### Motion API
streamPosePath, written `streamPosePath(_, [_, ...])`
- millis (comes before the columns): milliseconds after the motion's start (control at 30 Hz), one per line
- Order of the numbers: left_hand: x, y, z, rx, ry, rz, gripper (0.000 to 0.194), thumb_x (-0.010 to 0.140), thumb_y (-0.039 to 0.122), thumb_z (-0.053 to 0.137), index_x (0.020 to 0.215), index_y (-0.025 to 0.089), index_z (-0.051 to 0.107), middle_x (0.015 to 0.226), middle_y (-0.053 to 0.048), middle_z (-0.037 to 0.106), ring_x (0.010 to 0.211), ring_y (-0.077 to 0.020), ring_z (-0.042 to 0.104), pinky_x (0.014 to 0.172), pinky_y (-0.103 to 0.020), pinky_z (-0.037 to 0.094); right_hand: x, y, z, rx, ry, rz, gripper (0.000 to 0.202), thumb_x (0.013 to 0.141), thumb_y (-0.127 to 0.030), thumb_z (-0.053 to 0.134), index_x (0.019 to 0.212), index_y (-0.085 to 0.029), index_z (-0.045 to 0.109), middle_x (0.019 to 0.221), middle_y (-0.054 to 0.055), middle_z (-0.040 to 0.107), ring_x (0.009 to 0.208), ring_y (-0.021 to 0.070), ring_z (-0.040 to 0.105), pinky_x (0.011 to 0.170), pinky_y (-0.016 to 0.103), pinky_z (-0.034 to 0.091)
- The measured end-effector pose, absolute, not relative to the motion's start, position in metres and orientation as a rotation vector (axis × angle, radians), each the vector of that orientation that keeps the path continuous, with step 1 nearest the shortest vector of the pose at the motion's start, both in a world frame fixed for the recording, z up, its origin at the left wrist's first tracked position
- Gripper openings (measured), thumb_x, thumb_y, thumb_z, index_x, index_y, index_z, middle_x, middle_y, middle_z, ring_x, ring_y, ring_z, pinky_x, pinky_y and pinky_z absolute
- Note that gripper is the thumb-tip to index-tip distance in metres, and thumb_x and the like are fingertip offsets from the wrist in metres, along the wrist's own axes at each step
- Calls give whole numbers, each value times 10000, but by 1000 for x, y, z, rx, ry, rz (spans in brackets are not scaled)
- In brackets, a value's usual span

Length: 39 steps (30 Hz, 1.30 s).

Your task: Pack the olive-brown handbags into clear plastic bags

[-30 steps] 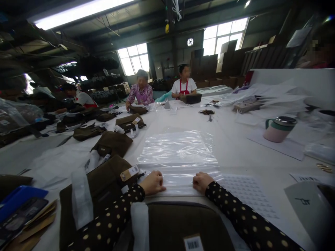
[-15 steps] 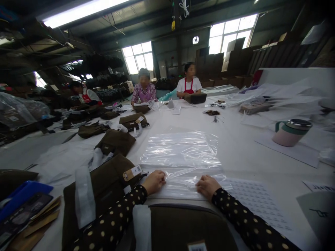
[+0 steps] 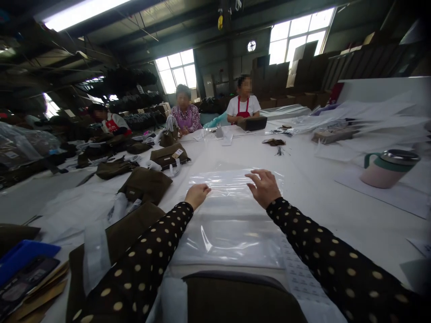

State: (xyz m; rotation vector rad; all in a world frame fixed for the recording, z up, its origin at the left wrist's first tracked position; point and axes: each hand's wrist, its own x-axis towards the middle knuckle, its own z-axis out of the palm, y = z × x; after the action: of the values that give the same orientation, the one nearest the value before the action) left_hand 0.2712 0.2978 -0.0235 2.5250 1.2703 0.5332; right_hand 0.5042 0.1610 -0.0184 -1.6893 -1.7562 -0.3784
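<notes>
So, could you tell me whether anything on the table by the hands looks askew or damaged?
Nothing stands out. The clear plastic bag lies flat under the left hand and right hand, wrinkled but untorn; the brown bags and mug sit upright.

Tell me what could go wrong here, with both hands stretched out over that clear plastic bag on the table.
The clear plastic bag looks slick and already wrinkled near its front; the left hand and right hand could push it into more creases or make it slide on the white table. The brown bag at the near edge sits against the plastic and may catch it. The sticker sheet partly under the right sleeve could get dragged.
</notes>
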Motion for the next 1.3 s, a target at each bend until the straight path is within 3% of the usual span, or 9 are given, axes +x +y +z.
streamPosePath(133, [263,275,-26,2503,1259,581,311,887,290,359,1109,156,531,1130,-120,538,1059,-225,477,934,-364,332,482,120,-56,-1436,-2116,39,215,858,-224,442,994,-174,600,973,70,580,905,175,509,826,302,426])
streamPosePath(333, [219,219,-75,2439,960,53,182,602,317,713,700,188,630,746,4,606,715,-151,555,651,-227,419,483,71,-122,-1785,-2064,482,140,809,-274,529,802,-210,653,953,50,603,930,194,515,841,305,398])
streamPosePath(500, [218,226,-82,2374,1079,-6,322,848,332,361,672,160,568,604,2,538,580,-134,494,559,-244,375,487,106,-98,-2007,-1936,503,307,907,-299,297,802,-167,554,725,60,602,711,183,558,675,297,397])
streamPosePath(633, [231,223,-53,2400,1132,106,356,849,462,344,939,171,530,739,-9,569,680,-164,536,637,-273,408,483,126,-59,-2025,-1962,334,307,801,-458,514,912,-172,494,818,63,607,740,200,560,639,282,376])
streamPosePath(733, [228,207,-32,2590,1003,119,520,703,476,603,1120,198,469,891,-32,600,800,-201,573,725,-295,430,488,121,-36,-1993,-2030,241,171,791,-360,553,856,-204,528,817,21,618,732,169,566,631,255,360])
streamPosePath(833, [211,193,-19,2751,930,104,234,838,314,465,1019,194,552,921,-61,614,841,-202,580,770,-310,426,500,104,-23,-1991,-2134,264,110,825,-298,510,801,-212,575,783,13,634,723,172,581,628,258,360])
streamPosePath(1000, [179,186,-12,2806,1004,92,254,856,132,379,965,184,602,903,-67,627,883,-192,566,779,-298,407,506,69,-21,-2085,-2400,243,260,844,-77,365,864,-195,596,820,36,651,742,195,611,633,278,385])
streamPosePath(1200, [182,196,-20,2737,1062,31,303,663,449,679,651,159,589,659,-26,609,663,-184,566,595,-253,381,479,75,-34,-2157,-2386,200,37,763,-202,605,758,-173,583,798,46,647,774,198,606,654,262,411])
streamPosePath(1300, [188,204,-25,2725,1026,5,385,651,545,640,684,165,590,631,-15,595,632,-180,555,566,-245,364,466,85,-44,-2207,-2381,159,289,614,-230,746,840,-143,588,808,92,636,787,262,597,658,308,424])
